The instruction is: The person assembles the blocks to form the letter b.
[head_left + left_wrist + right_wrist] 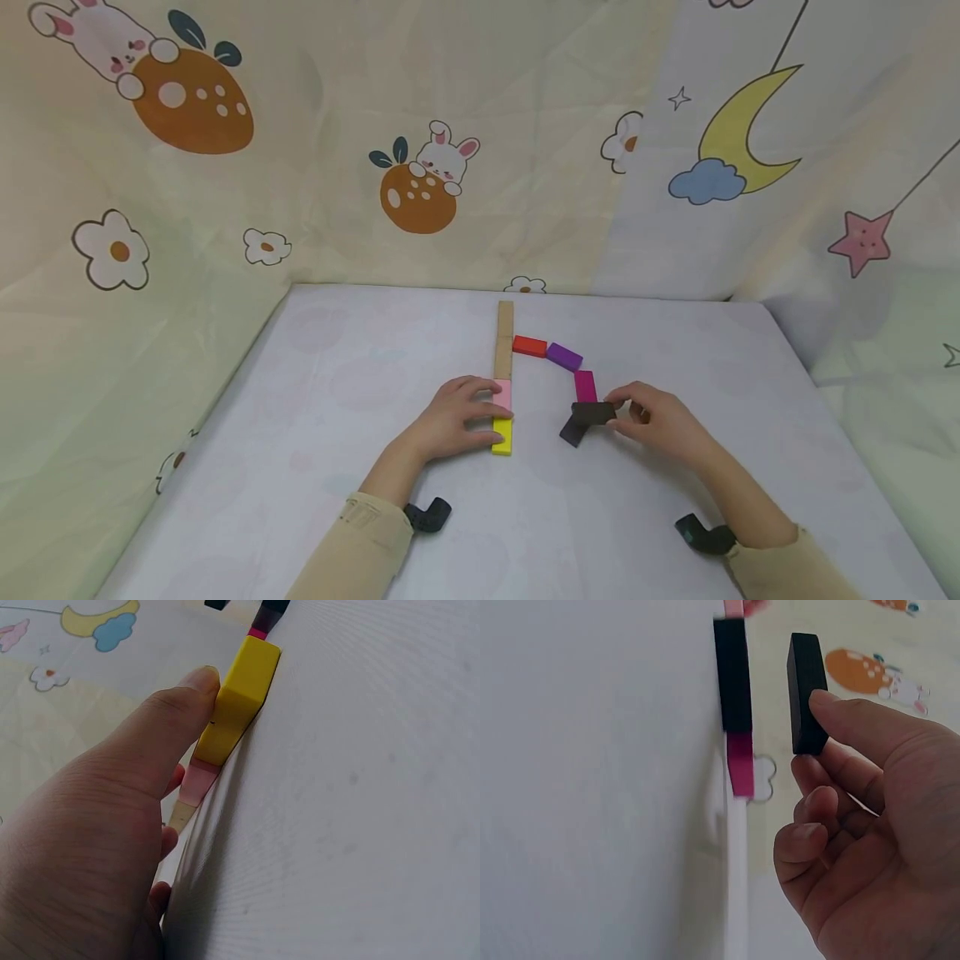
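My right hand (pixel 660 418) pinches a black block (pixel 807 694) by its end between thumb and fingers. In the right wrist view that block is held off the table. Below it, a second black block (pixel 573 432) lies slanted on the table, beside the end of a magenta block (pixel 585 386). My left hand (pixel 457 419) rests at a straight row of blocks, fingers extended over the pink block (pixel 502 390). Its thumb touches the yellow block (pixel 238 697) at the near end of that row.
Two wooden blocks (pixel 504 342) continue the row toward the back. From its right side a red block (pixel 530 347) and a purple block (pixel 564 357) curve toward the magenta one. A white cloth covers the table (pixel 337 350); patterned fabric (pixel 510 208) hangs behind it.
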A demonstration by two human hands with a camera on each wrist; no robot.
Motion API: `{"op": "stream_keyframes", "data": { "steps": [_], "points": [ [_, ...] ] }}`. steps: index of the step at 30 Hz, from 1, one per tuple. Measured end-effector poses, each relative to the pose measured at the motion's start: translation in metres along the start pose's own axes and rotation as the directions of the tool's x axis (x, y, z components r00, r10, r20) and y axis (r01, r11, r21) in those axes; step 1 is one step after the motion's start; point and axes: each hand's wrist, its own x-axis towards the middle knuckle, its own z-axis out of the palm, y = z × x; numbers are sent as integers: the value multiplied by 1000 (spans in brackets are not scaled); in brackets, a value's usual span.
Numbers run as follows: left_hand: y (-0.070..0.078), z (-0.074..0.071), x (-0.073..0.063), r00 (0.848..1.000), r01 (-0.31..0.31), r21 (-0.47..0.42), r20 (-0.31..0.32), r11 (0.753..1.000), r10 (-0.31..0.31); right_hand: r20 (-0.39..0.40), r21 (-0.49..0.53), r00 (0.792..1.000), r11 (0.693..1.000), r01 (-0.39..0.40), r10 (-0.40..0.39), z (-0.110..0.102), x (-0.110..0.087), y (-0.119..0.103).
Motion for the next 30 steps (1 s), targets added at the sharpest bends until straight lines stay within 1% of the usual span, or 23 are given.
{"op": "stream_keyframes", "data": {
  "steps": [3,6,9,12,16,19,23,28,30],
  "points": [
    [0,0,0,1000,2,-2,1,1000,-2,23,22,999,999,34,-34,9,-2,-12],
    [0,0,0,1000,5,0,3,1000,-5,51,23,997,998,50,-51,17,-4,-24],
    [0,0,0,1000,-1,-2,0,1000,1,76,16,996,999,39,-40,26,-3,-36],
    [1,-1,0,1000,-1,-2,-1,1000,1,94,-12,996,1000,6,-5,34,-1,-47],
    [1,-1,0,1000,9,-4,0,1000,-9,108,-57,992,996,-65,71,44,4,-60],
    [1,-1,0,1000,9,-8,-3,1000,-9,113,-69,987,992,-107,114,50,8,-67],
    [1,0,0,1000,2,-2,-6,1000,-2,117,-85,984,989,-125,135,57,11,-73],
    [1,0,0,1000,-5,1,-8,1000,5,108,-106,982,984,-140,152,62,13,-75],
    [1,-1,0,1000,-7,2,-8,1000,7,103,-110,984,985,-135,146,64,14,-74]
  ]
}}
